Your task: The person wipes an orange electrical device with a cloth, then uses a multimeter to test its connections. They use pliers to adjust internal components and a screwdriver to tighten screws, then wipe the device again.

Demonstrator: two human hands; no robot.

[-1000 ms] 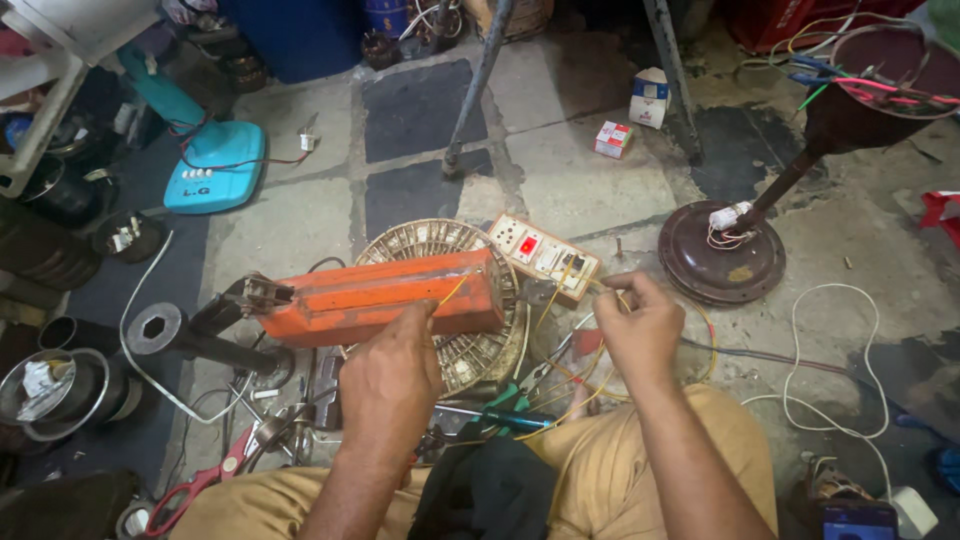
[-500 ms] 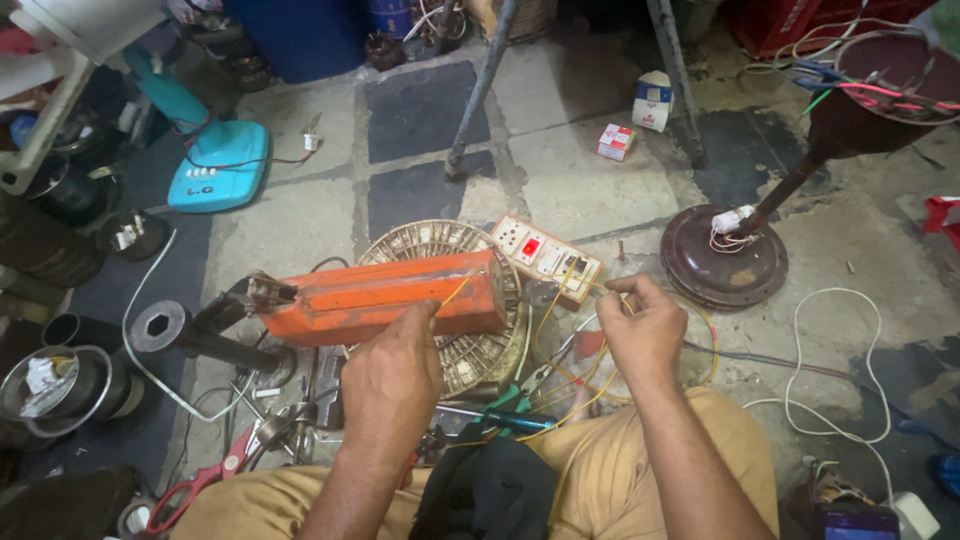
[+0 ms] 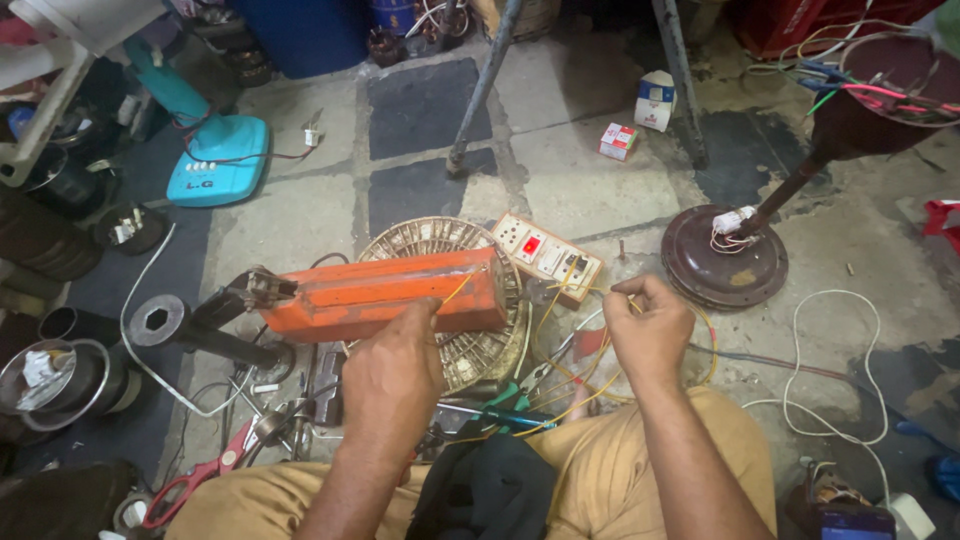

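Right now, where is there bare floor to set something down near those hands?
Bare floor lies between the switch board, the small boxes and the round fan base. It is crowded around the left hand, the orange block and the tools.

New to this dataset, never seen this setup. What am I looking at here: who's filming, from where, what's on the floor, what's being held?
There is no machine: a person sits on a stone floor, filmed by a camera on their own head looking down at their two bare hands. The left hand rests on an orange box-shaped device lying across a round wire fan grille. The right hand pinches a thin yellow wire that runs toward a switch and socket board. Around them lie red-handled scissors, a dark round fan base on the right, a turquoise fan base on the left, and loose white cable.
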